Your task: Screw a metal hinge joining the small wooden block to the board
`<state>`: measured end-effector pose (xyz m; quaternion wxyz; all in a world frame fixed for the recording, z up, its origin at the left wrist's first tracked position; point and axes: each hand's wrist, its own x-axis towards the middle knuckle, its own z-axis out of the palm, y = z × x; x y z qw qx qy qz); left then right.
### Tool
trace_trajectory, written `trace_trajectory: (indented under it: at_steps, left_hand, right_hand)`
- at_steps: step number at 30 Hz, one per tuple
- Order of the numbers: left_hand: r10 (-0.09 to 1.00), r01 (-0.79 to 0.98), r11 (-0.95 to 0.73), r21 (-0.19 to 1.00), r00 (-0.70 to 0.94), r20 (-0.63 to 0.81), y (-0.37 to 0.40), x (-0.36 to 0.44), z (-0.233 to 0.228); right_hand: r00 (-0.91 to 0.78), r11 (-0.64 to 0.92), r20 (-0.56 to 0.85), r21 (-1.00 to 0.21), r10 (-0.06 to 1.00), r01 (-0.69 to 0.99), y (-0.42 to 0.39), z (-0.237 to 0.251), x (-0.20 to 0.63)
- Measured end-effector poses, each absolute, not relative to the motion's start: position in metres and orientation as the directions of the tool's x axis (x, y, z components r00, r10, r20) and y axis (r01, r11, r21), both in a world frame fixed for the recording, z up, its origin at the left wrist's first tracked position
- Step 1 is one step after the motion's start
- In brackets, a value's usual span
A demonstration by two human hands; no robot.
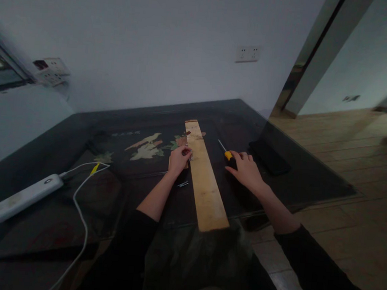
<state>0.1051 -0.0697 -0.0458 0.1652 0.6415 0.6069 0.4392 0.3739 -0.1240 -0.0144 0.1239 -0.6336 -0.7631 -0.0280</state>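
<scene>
Head view, left hand point(178, 159) grip pinching something small at plank point(204, 177), right hand point(245, 170) grip closing on screwdriver point(227, 154).

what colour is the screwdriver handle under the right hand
Yellow-orange with black, seen in the head view: screwdriver under the right hand.

The surface point(54, 223) is very dark, near black, with a glossy sheen, and bears an inlaid pattern of pale cream and green leaves and birds point(147, 149). The plank point(204, 177) is light yellow-tan wood with a reddish-brown patch at its far end. The screwdriver point(226, 151) has a yellow and black handle and a silver shaft. The power bank point(26, 197) and its cable point(80, 216) are white; a plug point(94, 168) on it is yellow. Both sleeves point(331, 279) are black.
</scene>
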Motion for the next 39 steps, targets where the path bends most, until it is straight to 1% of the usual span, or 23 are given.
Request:
trace_trajectory:
  at_steps: [3, 6, 10, 12, 14, 16, 18, 19, 21, 22, 24, 25, 26, 27, 28, 29, 30, 32, 34, 36, 39]
  left_hand:
    - [0.924, 0.636, -0.214, 0.741, -0.115, 0.366, -0.071, 0.106, -0.044]
    - [0.923, 0.643, -0.219, 0.734, -0.108, 0.370, -0.072, 0.106, -0.043]
    - [0.924, 0.654, -0.218, 0.724, -0.101, 0.369, -0.071, 0.104, -0.044]
    - [0.926, 0.649, -0.221, 0.728, -0.095, 0.366, -0.070, 0.103, -0.046]
    - [0.926, 0.647, -0.224, 0.728, -0.092, 0.367, -0.069, 0.101, -0.048]
    - [0.925, 0.645, -0.225, 0.730, -0.095, 0.369, -0.068, 0.100, -0.051]
    - [0.925, 0.634, -0.228, 0.739, -0.096, 0.369, -0.067, 0.100, -0.052]
    - [0.925, 0.626, -0.229, 0.746, -0.098, 0.366, -0.067, 0.100, -0.052]
    - [0.927, 0.612, -0.225, 0.758, -0.104, 0.359, -0.067, 0.100, -0.051]
    - [0.928, 0.609, -0.220, 0.762, -0.109, 0.356, -0.067, 0.100, -0.050]
    - [0.930, 0.607, -0.209, 0.767, -0.121, 0.348, -0.068, 0.100, -0.047]
    - [0.930, 0.607, -0.206, 0.768, -0.123, 0.347, -0.068, 0.101, -0.046]
    - [0.930, 0.607, -0.205, 0.768, -0.124, 0.346, -0.068, 0.101, -0.045]
    - [0.931, 0.606, -0.203, 0.769, -0.125, 0.344, -0.069, 0.101, -0.045]
    - [0.931, 0.604, -0.202, 0.771, -0.125, 0.342, -0.069, 0.101, -0.045]
    - [0.932, 0.601, -0.202, 0.774, -0.126, 0.341, -0.069, 0.101, -0.044]
    - [0.932, 0.598, -0.202, 0.776, -0.125, 0.339, -0.069, 0.101, -0.044]
    - [0.933, 0.594, -0.202, 0.779, -0.126, 0.338, -0.069, 0.101, -0.044]
    - [0.934, 0.591, -0.196, 0.782, -0.129, 0.332, -0.068, 0.101, -0.045]
    - [0.937, 0.585, -0.186, 0.789, -0.136, 0.322, -0.067, 0.101, -0.045]
    - [0.941, 0.575, -0.182, 0.798, -0.134, 0.311, -0.066, 0.100, -0.047]
  right_hand:
    - [-0.128, 0.141, 0.193, -0.057, 0.973, 0.988, -0.131, -0.017, 0.370]
    - [-0.112, 0.118, 0.172, -0.030, 0.979, 0.993, -0.132, -0.017, 0.364]
    - [-0.133, 0.140, 0.156, -0.038, 0.979, 0.989, -0.129, -0.016, 0.358]
    - [-0.143, 0.154, 0.176, -0.051, 0.974, 0.987, -0.127, -0.012, 0.356]
    - [-0.145, 0.166, 0.221, -0.079, 0.964, 0.983, -0.126, -0.004, 0.355]
    - [-0.140, 0.184, 0.277, -0.138, 0.951, 0.973, -0.122, 0.009, 0.355]
    - [-0.140, 0.228, 0.342, -0.235, 0.929, 0.945, -0.114, 0.028, 0.355]
    - [-0.151, 0.280, 0.392, -0.295, 0.908, 0.913, -0.107, 0.038, 0.355]
    - [-0.167, 0.419, 0.508, -0.435, 0.845, 0.797, -0.088, 0.056, 0.352]
    - [-0.149, 0.483, 0.559, -0.516, 0.815, 0.707, -0.077, 0.062, 0.349]
    - [-0.083, 0.561, 0.604, -0.671, 0.793, 0.485, -0.053, 0.066, 0.340]
    - [-0.040, 0.570, 0.596, -0.745, 0.802, 0.345, -0.041, 0.064, 0.335]
    - [0.005, 0.550, 0.558, -0.818, 0.830, 0.169, -0.031, 0.060, 0.329]
    - [0.054, 0.506, 0.504, -0.862, 0.862, -0.021, -0.022, 0.055, 0.324]
    - [0.083, 0.452, 0.444, -0.874, 0.892, -0.179, -0.015, 0.048, 0.321]
    - [0.106, 0.408, 0.395, -0.867, 0.913, -0.286, -0.009, 0.041, 0.318]
    - [0.121, 0.373, 0.353, -0.855, 0.928, -0.360, -0.005, 0.034, 0.317]
    - [0.153, 0.341, 0.305, -0.830, 0.940, -0.442, -0.001, 0.023, 0.320]
    - [0.172, 0.331, 0.283, -0.821, 0.944, -0.465, 0.002, 0.016, 0.326]
    - [0.177, 0.326, 0.275, -0.831, 0.945, -0.450, 0.004, 0.010, 0.332]
    - [0.204, 0.335, 0.274, -0.861, 0.940, -0.384, 0.007, 0.006, 0.336]
